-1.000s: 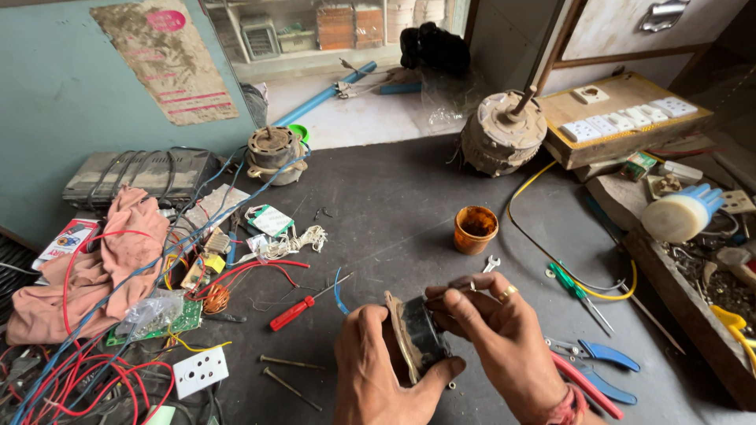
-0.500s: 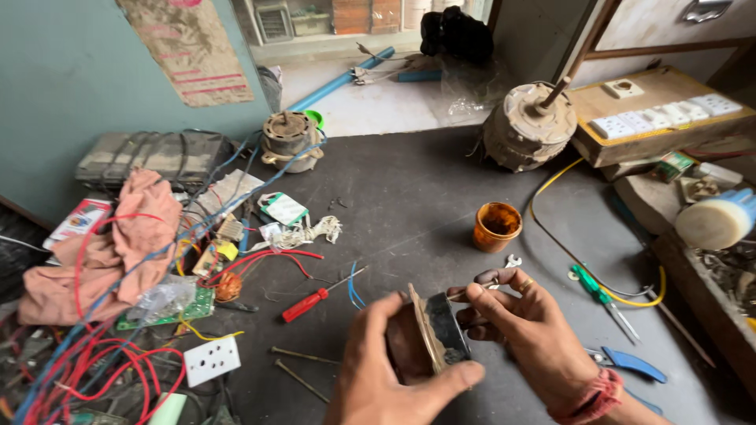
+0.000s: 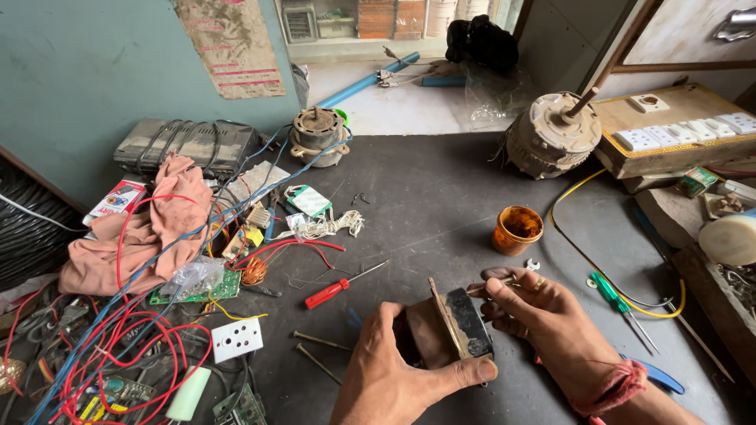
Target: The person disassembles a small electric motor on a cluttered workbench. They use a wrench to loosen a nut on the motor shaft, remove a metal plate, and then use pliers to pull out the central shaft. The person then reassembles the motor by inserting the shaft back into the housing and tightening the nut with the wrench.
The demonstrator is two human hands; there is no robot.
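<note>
My left hand (image 3: 402,370) grips a small dark motor block (image 3: 453,330) with a rusty metal plate on its side, thumb laid along its lower edge. My right hand (image 3: 543,319) touches the block's right end and pinches a thin metal rod or screw (image 3: 488,289) between the fingertips at its top. Both hands are low in the middle of the view, above the dark workbench (image 3: 425,205). A red-handled screwdriver (image 3: 339,287) lies just left of the hands.
An orange cup (image 3: 517,230) stands beyond my right hand. A green screwdriver (image 3: 618,299), yellow wire (image 3: 587,256) and blue-handled pliers (image 3: 654,376) lie to the right. Two fan motors (image 3: 551,134) (image 3: 316,135) stand at the back. Red and blue wires, circuit boards and a pink cloth (image 3: 150,228) crowd the left.
The view has shifted slightly. My hands have turned the block so its plated side faces up and left, and my right fingers have closed in on its top edge.
</note>
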